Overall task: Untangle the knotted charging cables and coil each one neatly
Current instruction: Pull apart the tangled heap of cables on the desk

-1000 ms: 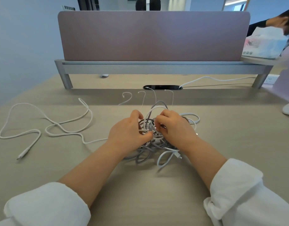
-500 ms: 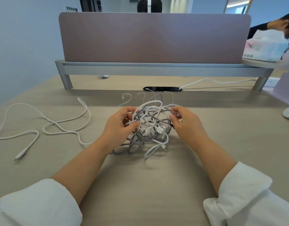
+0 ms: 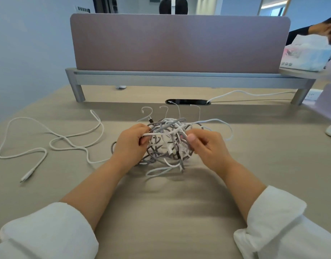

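Barely lifted off the counter [image 3: 179,206], a tangle of white and grey charging cables [image 3: 166,146] hangs between a person's two hands, its lowest loops seemingly brushing the surface. The left hand [image 3: 130,144] has its grip curled round a white strand [image 3: 159,138] drawn taut across the knot. The right hand [image 3: 207,148] holds the other side in a narrow grip of thumb and fingertips, though which strand it pinches cannot be told. The risk, by the look of it, lies in that taut line: pulled harder while grey braided loops cross it, it would likely cinch the knot tighter rather than free it. A plug [image 3: 181,168] dangling beneath could snag in a loop. One white cable [image 3: 54,144] sprawls uncoiled on the counter to the left, its near end running behind the left wrist, close enough to be dragged back in.
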### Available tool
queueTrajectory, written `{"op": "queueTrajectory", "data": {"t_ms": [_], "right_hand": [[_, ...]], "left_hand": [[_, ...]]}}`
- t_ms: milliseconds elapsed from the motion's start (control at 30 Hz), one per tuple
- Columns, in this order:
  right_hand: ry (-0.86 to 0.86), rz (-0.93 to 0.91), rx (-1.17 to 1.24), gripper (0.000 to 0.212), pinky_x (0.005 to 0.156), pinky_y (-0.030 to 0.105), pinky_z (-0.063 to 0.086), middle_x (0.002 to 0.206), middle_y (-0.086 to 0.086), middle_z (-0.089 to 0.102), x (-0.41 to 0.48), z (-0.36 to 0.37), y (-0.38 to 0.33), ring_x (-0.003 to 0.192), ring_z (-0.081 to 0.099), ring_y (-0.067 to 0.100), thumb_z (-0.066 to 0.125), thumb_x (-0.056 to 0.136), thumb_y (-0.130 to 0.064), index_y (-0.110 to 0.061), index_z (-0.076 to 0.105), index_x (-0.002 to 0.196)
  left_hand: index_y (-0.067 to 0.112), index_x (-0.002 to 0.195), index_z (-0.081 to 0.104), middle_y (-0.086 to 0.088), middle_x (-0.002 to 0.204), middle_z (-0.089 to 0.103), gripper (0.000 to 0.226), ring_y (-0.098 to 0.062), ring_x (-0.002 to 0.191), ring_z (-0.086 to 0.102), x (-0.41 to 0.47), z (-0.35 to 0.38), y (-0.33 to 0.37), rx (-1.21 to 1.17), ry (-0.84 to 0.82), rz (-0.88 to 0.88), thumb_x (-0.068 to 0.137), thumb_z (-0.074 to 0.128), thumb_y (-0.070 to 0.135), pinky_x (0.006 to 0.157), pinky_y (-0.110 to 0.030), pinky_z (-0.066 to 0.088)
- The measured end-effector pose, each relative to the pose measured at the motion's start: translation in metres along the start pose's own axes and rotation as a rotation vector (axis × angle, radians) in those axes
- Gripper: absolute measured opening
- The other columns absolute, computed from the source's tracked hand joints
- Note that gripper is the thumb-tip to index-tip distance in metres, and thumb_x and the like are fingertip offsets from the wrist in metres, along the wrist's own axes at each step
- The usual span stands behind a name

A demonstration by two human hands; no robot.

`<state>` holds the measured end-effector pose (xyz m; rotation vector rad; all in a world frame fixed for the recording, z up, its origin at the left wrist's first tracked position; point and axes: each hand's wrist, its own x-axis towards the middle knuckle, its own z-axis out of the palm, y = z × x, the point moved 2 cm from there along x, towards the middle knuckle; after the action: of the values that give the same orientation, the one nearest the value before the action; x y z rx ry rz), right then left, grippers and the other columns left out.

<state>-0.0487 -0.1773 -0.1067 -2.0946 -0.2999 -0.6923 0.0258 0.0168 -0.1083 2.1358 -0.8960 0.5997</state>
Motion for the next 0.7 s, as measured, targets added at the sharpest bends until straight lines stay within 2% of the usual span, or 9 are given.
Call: {"op": "queueTrajectory", "data": {"t_ms": [67,167,233,333,433,500,567,633,700], "right_hand": [[0.243,0.006,0.014,0.031,0.052,0.024,0.039,0.055,-0.001,0.053,0.001,-0.008,0.000,0.051,0.047,0.009,0.036,0.091,-0.047,-0.028,0.055,0.076],[0.442,-0.092,-0.272,0.016,0.065,0.015,0.038,0.077,0.003,0.059,0.004,-0.017,0.003,0.068,0.046,0.008,0.048,0.090,-0.019,-0.012,0.062,0.088],[0.400,-0.199,-0.383,0.022,0.079,0.014,0.039,0.092,0.005,0.063,0.006,-0.015,0.005,0.085,0.050,0.013,0.050,0.085,-0.013,-0.006,0.068,0.096],[0.193,-0.229,-0.287,0.030,0.079,0.025,0.048,0.091,0.001,0.068,0.005,-0.010,0.003,0.085,0.057,0.013,0.048,0.080,-0.015,-0.008,0.070,0.100],[0.039,-0.102,-0.188,0.027,0.077,0.028,0.052,0.088,-0.006,0.069,0.003,-0.008,0.003,0.081,0.062,0.011,0.060,0.077,-0.016,-0.013,0.070,0.102],[0.023,-0.055,-0.147,0.023,0.076,0.025,0.052,0.084,-0.008,0.069,0.003,-0.006,0.006,0.077,0.063,0.007,0.068,0.076,-0.016,-0.015,0.070,0.099],[0.054,0.003,-0.101,0.021,0.074,0.017,0.051,0.077,-0.011,0.066,0.002,-0.005,0.008,0.074,0.063,0.002,0.074,0.075,-0.010,-0.019,0.067,0.093],[0.078,0.064,-0.059,0.024,0.069,0.010,0.047,0.072,-0.014,0.062,0.002,-0.004,0.009,0.068,0.060,-0.003,0.075,0.075,-0.007,-0.023,0.061,0.085],[0.082,0.107,-0.045,0.031,0.067,0.011,0.047,0.073,-0.013,0.060,0.001,-0.002,0.010,0.066,0.057,-0.001,0.075,0.074,-0.007,-0.028,0.054,0.081]], "left_hand": [[0.029,0.054,0.021,0.000,0.076,0.058,0.046,-0.013,0.066,0.049,0.000,-0.001,-0.004,-0.064,0.052,0.066,0.070,0.049,-0.004,0.059,-0.020,0.037],[0.027,0.060,0.026,0.011,0.085,0.055,0.034,-0.009,0.067,0.047,-0.003,-0.001,-0.004,-0.042,0.086,0.138,0.076,0.049,0.007,0.059,-0.017,0.036],[0.024,0.062,0.027,0.011,0.090,0.053,0.028,-0.009,0.067,0.044,-0.003,-0.001,-0.002,0.002,0.097,0.172,0.077,0.047,0.009,0.059,-0.015,0.033],[0.033,0.063,0.030,0.008,0.083,0.053,0.040,-0.011,0.068,0.050,-0.002,0.000,0.002,-0.090,0.124,0.144,0.078,0.051,0.002,0.060,-0.014,0.036],[0.035,0.065,0.042,0.000,0.064,0.052,0.040,-0.006,0.057,0.044,-0.005,0.005,0.005,-0.271,0.071,-0.073,0.084,0.053,0.002,0.054,-0.020,0.035],[0.030,0.074,0.049,0.003,0.056,0.044,0.031,-0.006,0.049,0.034,-0.006,0.010,0.003,-0.379,0.002,-0.254,0.088,0.055,0.003,0.049,-0.022,0.031],[0.027,0.090,0.044,0.005,0.058,0.038,0.026,-0.008,0.047,0.031,-0.007,0.012,0.003,-0.418,-0.029,-0.397,0.086,0.056,0.005,0.049,-0.025,0.030],[0.022,0.100,0.035,0.004,0.066,0.036,0.033,-0.012,0.051,0.033,-0.007,0.010,0.008,-0.310,-0.012,-0.414,0.082,0.058,0.007,0.052,-0.031,0.033],[0.018,0.094,0.033,0.005,0.075,0.035,0.034,-0.014,0.054,0.038,-0.007,0.006,0.018,-0.117,0.055,-0.294,0.078,0.063,0.013,0.056,-0.033,0.038]]}}
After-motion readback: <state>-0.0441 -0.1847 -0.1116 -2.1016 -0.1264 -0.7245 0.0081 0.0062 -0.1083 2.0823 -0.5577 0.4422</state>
